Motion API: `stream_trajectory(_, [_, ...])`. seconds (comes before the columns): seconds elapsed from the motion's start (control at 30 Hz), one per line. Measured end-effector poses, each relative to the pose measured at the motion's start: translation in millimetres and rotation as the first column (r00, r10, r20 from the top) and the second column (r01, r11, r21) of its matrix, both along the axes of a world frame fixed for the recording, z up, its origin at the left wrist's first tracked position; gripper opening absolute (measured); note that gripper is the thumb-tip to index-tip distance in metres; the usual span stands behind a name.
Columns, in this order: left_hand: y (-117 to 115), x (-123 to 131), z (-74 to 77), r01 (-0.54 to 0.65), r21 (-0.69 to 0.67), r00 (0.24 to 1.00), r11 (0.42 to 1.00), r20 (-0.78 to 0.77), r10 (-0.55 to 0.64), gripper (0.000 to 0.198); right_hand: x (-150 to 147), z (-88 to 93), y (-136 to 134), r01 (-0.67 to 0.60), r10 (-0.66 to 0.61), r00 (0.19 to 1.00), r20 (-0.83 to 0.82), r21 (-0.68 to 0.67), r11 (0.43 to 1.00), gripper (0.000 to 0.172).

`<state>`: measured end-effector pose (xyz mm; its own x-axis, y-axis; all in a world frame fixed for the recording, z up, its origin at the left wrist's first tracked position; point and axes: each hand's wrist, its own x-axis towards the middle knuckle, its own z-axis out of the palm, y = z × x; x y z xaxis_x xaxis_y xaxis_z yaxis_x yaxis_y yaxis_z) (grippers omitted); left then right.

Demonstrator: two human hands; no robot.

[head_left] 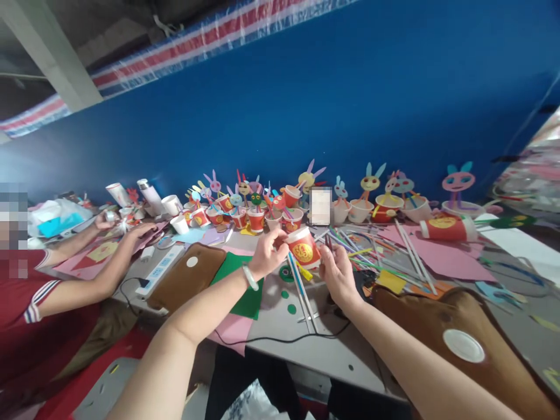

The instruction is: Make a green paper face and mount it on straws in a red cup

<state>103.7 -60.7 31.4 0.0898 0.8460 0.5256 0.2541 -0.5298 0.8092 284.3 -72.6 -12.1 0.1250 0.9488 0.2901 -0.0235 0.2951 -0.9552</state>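
My left hand is closed on the rim of a red and white paper cup with a gold emblem, held tilted above the table. Close to the cup's right side, my right hand is closed round a small dark pointed tool; its exact kind does not show. Whether those fingers also touch the cup, I cannot tell. Below the cup lie blue and white strips, a green paper disc with a face and small green paper circles.
Paper cups with rabbit-faced figures line the back. Coloured strips and pink paper spread rightward. Brown cushions, green felt and a power strip lie nearby; a black cable crosses the front. A co-worker's hands work at left.
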Motion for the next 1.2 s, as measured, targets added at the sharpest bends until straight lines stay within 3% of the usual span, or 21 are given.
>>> stream_trajectory(0.2, [8, 6, -30.3, -0.043, -0.074, 0.989, 0.996, 0.135, 0.053, 0.005, 1, -12.5, 4, -0.028, 0.029, 0.999, 0.038, -0.002, 1.0, 0.054])
stream_trajectory(0.4, [5, -2, -45.4, -0.005, -0.112, 0.979, 0.994, 0.202, 0.028, 0.005, 1, -13.9, 3, -0.137, 0.147, 0.985, 0.095, -0.105, 0.985, 0.066])
stream_trajectory(0.77, [-4, 3, -61.8, -0.023, -0.073, 0.983, 0.997, 0.181, 0.036, 0.019, 0, -15.1, 2, -0.105, 0.127, 0.973, 0.192, -0.122, 0.987, 0.064])
stream_trajectory(1.03, [-9, 14, -68.8, 0.028, -0.187, 0.928, 0.982, 0.369, 0.043, 0.04, 3, -18.1, 5, -0.044, 0.051, 0.982, 0.182, -0.044, 0.998, 0.062])
stream_trajectory(1.2, [-11, 28, -68.1, 0.186, -0.262, 0.917, 0.947, 0.392, -0.072, 0.041, -1, -12.5, -1, -0.124, 0.127, 0.988, 0.093, -0.04, 0.991, 0.063])
